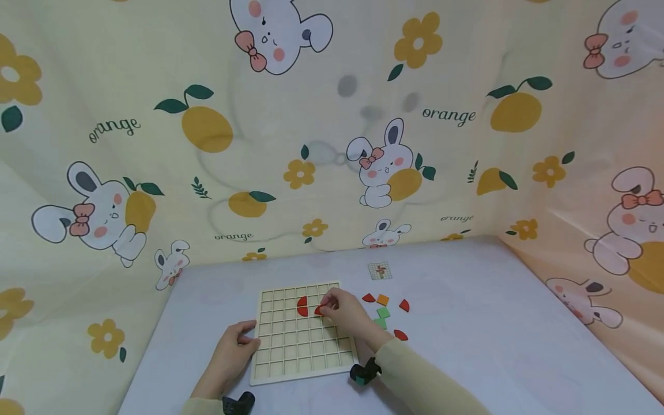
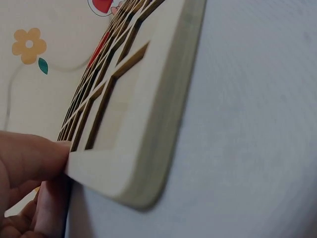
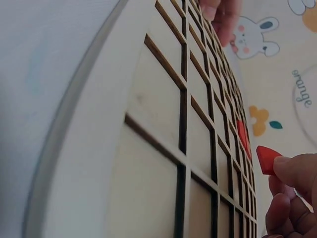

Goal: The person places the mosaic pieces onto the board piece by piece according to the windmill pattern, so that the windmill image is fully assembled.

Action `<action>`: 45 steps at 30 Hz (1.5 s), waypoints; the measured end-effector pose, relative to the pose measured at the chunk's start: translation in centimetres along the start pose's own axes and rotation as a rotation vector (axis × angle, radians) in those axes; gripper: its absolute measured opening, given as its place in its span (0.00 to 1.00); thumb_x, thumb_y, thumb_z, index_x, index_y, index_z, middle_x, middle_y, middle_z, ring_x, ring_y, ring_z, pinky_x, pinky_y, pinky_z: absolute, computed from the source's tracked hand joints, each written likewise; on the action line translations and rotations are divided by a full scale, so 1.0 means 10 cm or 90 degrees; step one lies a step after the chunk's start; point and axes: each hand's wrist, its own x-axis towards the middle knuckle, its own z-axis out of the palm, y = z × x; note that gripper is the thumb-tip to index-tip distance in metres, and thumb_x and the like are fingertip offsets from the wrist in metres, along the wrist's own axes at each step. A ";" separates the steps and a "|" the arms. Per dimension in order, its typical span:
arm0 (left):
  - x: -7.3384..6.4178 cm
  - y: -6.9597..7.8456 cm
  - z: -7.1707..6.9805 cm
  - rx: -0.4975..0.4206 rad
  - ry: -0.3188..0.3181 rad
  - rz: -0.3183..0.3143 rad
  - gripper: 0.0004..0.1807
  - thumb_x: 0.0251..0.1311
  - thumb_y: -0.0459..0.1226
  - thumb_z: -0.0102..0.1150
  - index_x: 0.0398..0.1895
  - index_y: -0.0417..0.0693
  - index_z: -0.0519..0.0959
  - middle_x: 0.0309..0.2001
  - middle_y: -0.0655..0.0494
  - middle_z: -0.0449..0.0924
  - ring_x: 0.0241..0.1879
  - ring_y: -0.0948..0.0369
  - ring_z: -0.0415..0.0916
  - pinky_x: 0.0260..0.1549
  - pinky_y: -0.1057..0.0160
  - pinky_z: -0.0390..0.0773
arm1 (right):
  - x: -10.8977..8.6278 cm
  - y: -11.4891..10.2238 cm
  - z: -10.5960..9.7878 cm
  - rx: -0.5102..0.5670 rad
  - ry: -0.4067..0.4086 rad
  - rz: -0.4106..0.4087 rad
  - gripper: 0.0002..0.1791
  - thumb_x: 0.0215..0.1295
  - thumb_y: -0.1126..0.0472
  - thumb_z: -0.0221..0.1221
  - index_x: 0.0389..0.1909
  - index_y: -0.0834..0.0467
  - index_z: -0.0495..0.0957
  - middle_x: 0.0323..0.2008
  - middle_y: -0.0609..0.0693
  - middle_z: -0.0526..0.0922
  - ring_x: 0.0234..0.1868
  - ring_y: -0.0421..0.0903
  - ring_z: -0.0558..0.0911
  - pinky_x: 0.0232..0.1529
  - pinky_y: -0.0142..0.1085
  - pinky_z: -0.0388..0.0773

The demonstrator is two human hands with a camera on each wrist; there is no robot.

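A wooden grid board point(image 1: 288, 355) lies on the table, with two red quarter-circle pieces point(image 1: 302, 311) one above the other in its upper cells. My left hand point(image 1: 230, 351) holds the board's left edge, its thumb point(image 2: 37, 157) at the rim. Over the upper part of the board, my right hand point(image 1: 346, 311) pinches another red quarter-circle piece point(image 3: 266, 158) between thumb and fingers. This piece is tilted and raised above the grid in the right wrist view, to the right of the two placed pieces in the head view.
Right of the board lie loose pieces: an orange square point(image 1: 383, 300), green squares point(image 1: 383, 312) and several red quarter circles point(image 1: 404, 305). A small card point(image 1: 380, 270) with a red pinwheel pattern on a grid lies behind them. A printed curtain point(image 1: 321, 173) surrounds the table.
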 end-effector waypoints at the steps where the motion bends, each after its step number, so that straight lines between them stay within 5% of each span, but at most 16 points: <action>1: 0.00 0.00 0.00 -0.002 0.000 -0.002 0.29 0.59 0.34 0.62 0.65 0.43 0.69 0.55 0.47 0.70 0.41 0.58 0.70 0.35 0.61 0.73 | 0.01 -0.01 0.01 -0.001 0.000 -0.001 0.04 0.65 0.56 0.62 0.34 0.46 0.75 0.31 0.43 0.78 0.33 0.43 0.75 0.31 0.36 0.73; 45: -0.01 -0.01 -0.01 -0.013 0.000 0.002 0.29 0.59 0.34 0.63 0.65 0.43 0.69 0.53 0.48 0.71 0.40 0.58 0.70 0.33 0.62 0.74 | 0.10 -0.03 0.24 -0.141 0.013 -0.034 0.08 0.65 0.56 0.62 0.43 0.52 0.82 0.33 0.43 0.72 0.33 0.43 0.72 0.36 0.37 0.72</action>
